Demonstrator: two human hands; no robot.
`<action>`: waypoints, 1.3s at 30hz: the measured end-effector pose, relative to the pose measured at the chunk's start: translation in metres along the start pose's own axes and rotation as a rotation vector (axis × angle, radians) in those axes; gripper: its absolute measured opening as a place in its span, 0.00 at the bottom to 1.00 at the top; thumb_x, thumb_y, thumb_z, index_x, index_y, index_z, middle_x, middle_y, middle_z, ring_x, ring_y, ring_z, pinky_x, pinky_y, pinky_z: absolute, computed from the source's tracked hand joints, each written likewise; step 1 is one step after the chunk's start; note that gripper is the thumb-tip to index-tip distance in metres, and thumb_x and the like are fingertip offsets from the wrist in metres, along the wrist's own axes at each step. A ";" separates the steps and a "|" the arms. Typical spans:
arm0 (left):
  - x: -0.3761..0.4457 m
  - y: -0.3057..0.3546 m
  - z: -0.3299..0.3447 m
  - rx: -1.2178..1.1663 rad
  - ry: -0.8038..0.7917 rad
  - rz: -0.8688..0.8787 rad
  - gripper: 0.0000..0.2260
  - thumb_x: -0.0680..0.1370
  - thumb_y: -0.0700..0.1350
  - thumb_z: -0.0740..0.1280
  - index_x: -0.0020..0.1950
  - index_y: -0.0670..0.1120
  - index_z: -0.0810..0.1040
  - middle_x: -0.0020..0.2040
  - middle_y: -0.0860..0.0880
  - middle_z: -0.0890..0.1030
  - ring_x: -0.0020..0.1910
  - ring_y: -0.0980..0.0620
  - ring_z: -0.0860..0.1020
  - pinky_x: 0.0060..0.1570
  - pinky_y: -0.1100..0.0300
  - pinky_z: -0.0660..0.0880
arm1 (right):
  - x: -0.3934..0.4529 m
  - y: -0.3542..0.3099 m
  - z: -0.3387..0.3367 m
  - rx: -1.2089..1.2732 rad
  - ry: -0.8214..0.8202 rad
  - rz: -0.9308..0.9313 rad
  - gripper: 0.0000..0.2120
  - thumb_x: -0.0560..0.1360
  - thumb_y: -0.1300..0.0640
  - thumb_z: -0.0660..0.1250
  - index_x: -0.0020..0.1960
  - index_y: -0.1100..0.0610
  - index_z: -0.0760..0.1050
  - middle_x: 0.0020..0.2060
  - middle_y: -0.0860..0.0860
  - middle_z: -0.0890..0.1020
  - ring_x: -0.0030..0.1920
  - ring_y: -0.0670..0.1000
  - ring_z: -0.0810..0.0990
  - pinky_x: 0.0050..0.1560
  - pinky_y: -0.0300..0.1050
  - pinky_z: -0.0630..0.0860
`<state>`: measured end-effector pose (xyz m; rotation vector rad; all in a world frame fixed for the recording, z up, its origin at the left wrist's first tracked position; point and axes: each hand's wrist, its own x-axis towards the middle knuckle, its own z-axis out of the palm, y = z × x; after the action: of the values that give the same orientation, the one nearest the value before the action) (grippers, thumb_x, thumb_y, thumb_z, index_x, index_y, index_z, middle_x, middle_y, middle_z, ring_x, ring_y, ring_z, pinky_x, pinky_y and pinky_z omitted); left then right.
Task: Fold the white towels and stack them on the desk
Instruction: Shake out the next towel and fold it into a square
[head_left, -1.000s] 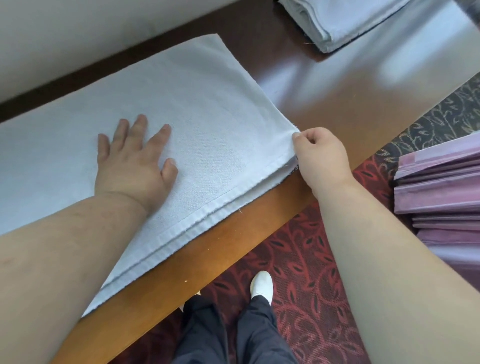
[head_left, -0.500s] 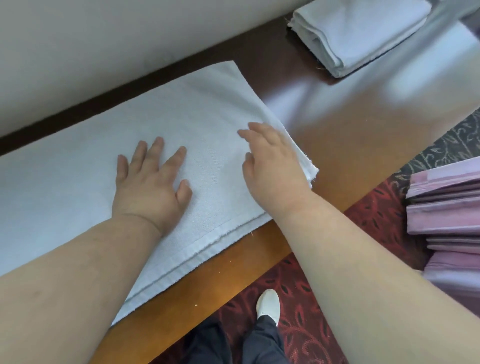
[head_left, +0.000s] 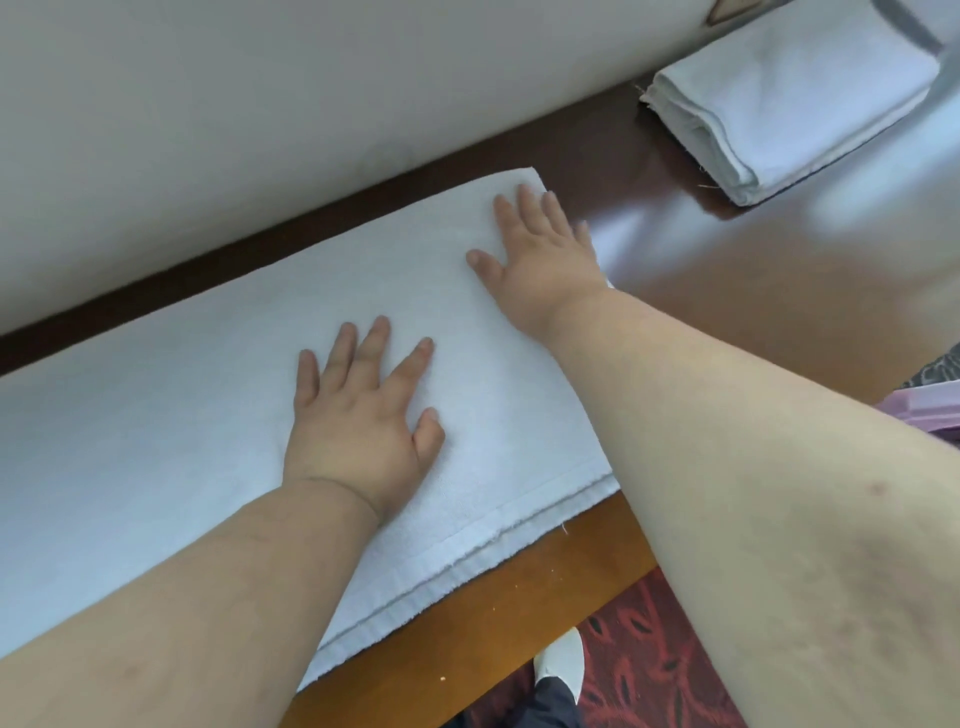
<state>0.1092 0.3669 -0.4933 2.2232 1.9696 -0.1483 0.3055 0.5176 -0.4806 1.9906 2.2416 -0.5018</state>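
Observation:
A long white towel (head_left: 171, 415), folded lengthwise, lies flat across the dark wooden desk (head_left: 753, 291), its doubled hem along the near edge. My left hand (head_left: 363, 415) rests flat on the towel's middle, fingers spread. My right hand (head_left: 540, 249) presses flat on the towel's far right corner, fingers straight and pointing toward the wall. A folded white towel (head_left: 789, 98) sits on the desk at the upper right.
A pale wall (head_left: 260, 104) runs along the desk's far edge. Below the desk's front edge are red patterned carpet (head_left: 644, 665) and my white shoe (head_left: 561, 665). A sliver of a pink stack (head_left: 930, 410) shows at the right.
My right hand let go of the towel's near right corner, laid flat, and slid across the right end to the far corner. My left hand stayed pressed on the towel.

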 end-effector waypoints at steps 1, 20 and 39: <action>0.001 -0.001 0.001 0.001 -0.001 0.000 0.30 0.77 0.63 0.43 0.79 0.61 0.45 0.81 0.50 0.47 0.79 0.46 0.43 0.76 0.42 0.41 | 0.001 0.005 0.002 0.002 0.000 0.051 0.35 0.80 0.35 0.47 0.81 0.50 0.45 0.81 0.50 0.44 0.80 0.53 0.41 0.77 0.60 0.42; -0.049 0.025 -0.018 -0.172 0.081 0.156 0.16 0.78 0.60 0.63 0.59 0.54 0.77 0.58 0.48 0.75 0.60 0.44 0.71 0.58 0.50 0.67 | -0.181 0.076 0.039 0.070 0.074 -0.004 0.28 0.82 0.46 0.56 0.79 0.52 0.57 0.80 0.55 0.53 0.79 0.56 0.49 0.77 0.57 0.47; -0.112 0.057 -0.006 -0.626 -0.105 -0.325 0.09 0.72 0.59 0.73 0.40 0.57 0.77 0.39 0.59 0.78 0.41 0.59 0.76 0.43 0.59 0.73 | -0.185 0.091 0.025 1.001 0.371 0.556 0.05 0.72 0.53 0.60 0.47 0.49 0.71 0.36 0.50 0.80 0.26 0.47 0.78 0.25 0.37 0.70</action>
<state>0.1522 0.2527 -0.4635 1.4754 1.9532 0.2715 0.4171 0.3431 -0.4660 3.2340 1.5150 -1.4648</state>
